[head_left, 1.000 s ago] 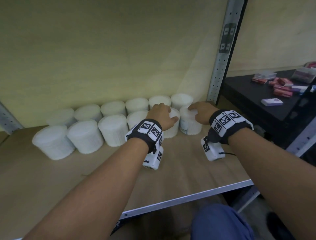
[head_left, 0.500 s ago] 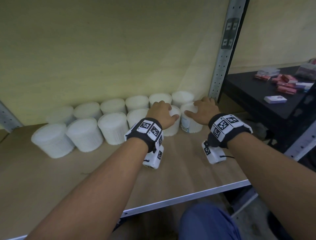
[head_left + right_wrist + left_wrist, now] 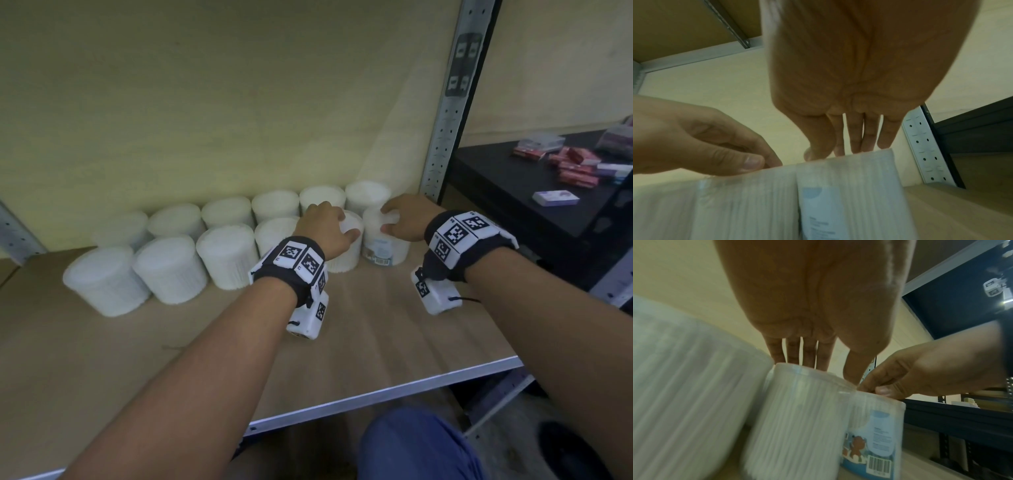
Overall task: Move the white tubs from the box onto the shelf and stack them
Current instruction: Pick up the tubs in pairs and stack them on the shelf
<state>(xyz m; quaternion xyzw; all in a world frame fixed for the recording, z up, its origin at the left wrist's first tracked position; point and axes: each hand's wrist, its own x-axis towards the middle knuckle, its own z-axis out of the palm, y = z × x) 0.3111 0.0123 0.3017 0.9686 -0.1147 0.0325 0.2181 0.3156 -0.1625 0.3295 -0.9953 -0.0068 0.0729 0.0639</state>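
Note:
Two rows of white tubs [image 3: 226,260] stand on the wooden shelf [image 3: 376,329] against the back wall. My left hand [image 3: 337,228] grips the top of the front row's second tub from the right [image 3: 342,262], with fingers over the lid and thumb at the rim. Beside it, my right hand [image 3: 390,219] grips the top of the rightmost tub [image 3: 383,251], which has a blue label and barcode. The left wrist view shows my left hand [image 3: 818,361] on its tub [image 3: 797,418]. In the right wrist view my right hand [image 3: 849,146] reaches over the labelled tub [image 3: 849,194].
A perforated metal upright [image 3: 445,113] bounds the shelf on the right, close to the labelled tub. Beyond it a black table [image 3: 513,192] carries small red and white packets [image 3: 579,164]. The front half of the shelf board is bare wood. The box is out of view.
Both hands stay on the same two front tubs. My right hand has settled further over its tub, with the thumb now at the front rim. The view has shifted slightly.

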